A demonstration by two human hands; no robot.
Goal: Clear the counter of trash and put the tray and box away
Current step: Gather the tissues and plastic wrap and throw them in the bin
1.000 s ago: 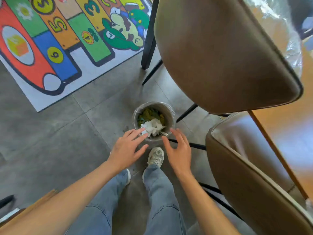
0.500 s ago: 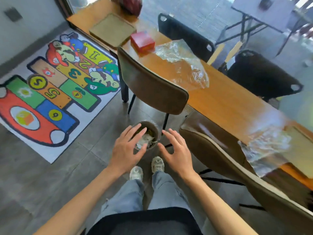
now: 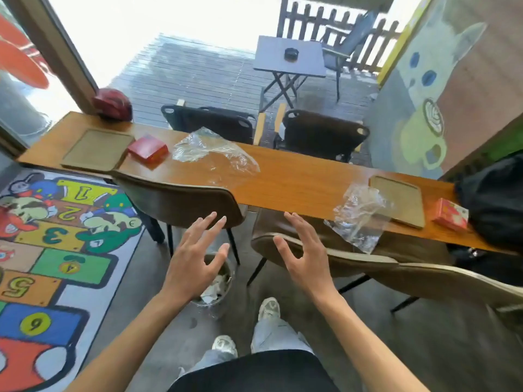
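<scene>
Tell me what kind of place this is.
Probably a casual café: a long wooden counter lined with chairs, a cat-and-cup mural on the wall, and a patio table on the deck outside.

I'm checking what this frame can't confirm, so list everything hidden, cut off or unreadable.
All in the head view:
- Trash bin: the left hand covers much of its opening, so its contents are mostly hidden.
- Box on the right: its print is too small to read.
- Black bag: cut off by the right edge.
- Right clear plastic wrap: any contents cannot be told through the crinkles and glare.
</scene>
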